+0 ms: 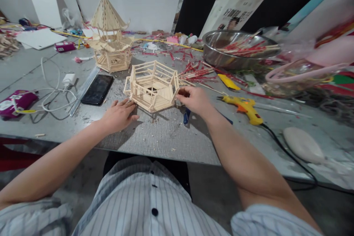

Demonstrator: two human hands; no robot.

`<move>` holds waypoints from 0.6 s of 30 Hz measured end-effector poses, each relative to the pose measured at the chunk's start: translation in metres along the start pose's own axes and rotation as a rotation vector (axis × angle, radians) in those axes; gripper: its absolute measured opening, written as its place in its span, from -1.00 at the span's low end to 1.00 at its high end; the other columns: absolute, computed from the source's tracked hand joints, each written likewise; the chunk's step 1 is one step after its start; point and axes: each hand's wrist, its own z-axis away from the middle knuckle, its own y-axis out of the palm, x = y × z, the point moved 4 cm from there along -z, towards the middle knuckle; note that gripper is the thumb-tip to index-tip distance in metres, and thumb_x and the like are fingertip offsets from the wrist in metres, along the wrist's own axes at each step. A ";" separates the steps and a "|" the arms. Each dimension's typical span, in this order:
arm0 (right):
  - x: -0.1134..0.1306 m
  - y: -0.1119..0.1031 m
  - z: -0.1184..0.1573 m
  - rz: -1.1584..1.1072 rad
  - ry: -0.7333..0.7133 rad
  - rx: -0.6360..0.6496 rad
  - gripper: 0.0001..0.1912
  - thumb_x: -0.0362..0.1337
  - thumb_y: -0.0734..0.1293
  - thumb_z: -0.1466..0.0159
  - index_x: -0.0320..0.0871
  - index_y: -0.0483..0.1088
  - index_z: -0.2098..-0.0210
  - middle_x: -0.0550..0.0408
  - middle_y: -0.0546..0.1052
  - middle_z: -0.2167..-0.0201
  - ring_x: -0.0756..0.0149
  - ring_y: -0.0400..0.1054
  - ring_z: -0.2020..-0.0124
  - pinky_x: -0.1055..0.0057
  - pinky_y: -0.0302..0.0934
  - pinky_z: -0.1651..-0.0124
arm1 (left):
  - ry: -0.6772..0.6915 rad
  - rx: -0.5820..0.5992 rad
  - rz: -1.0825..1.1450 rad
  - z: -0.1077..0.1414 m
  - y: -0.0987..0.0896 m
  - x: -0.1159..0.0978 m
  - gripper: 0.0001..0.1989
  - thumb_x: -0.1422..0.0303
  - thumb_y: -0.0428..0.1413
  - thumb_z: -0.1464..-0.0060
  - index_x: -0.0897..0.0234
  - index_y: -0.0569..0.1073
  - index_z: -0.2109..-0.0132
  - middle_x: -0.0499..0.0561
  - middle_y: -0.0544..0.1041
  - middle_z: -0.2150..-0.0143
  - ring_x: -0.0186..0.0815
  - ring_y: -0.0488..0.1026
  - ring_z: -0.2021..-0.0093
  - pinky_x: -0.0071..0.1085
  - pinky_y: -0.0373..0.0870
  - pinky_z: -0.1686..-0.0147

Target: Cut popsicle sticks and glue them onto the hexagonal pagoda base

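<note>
Steel bowl (218, 56) holds red-and-pale sticks (243, 49); right hand (195, 99) touches wooden frame (163, 98).

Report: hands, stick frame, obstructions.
Left hand flat on table, beside stick frame. Right hand at frame's right edge. Frame resting on table. Blue handle close by, possibly in the way.
</note>
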 end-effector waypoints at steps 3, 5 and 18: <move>0.006 0.001 0.004 -0.050 -0.041 0.047 -0.81 -0.30 0.37 -0.09 -0.18 0.58 0.31 0.03 0.62 0.38 0.30 0.44 0.41 0.37 0.28 0.29 | -0.015 0.020 -0.009 -0.002 0.002 0.007 -0.49 0.15 -0.13 -0.36 0.35 0.24 -0.30 0.15 0.22 -0.36 0.01 0.07 -0.38 0.09 0.14 -0.24; 0.009 0.003 0.006 -0.075 -0.068 0.084 -0.82 -0.30 0.37 -0.09 -0.17 0.59 0.33 0.05 0.62 0.40 0.30 0.45 0.41 0.38 0.29 0.29 | -0.035 0.039 -0.009 -0.004 0.004 0.013 -0.49 0.17 -0.14 -0.36 0.32 0.21 -0.33 0.16 0.18 -0.38 0.00 0.05 -0.39 0.12 0.10 -0.25; 0.029 0.013 0.024 -0.221 -0.182 0.260 -0.78 -0.24 0.36 -0.12 -0.17 0.61 0.29 0.03 0.63 0.35 0.30 0.47 0.37 0.42 0.30 0.32 | -0.040 -0.010 0.075 -0.025 0.000 0.049 -0.59 0.34 -0.11 -0.31 0.11 0.36 -0.24 0.01 0.26 -0.34 0.06 0.04 -0.39 0.19 0.08 -0.23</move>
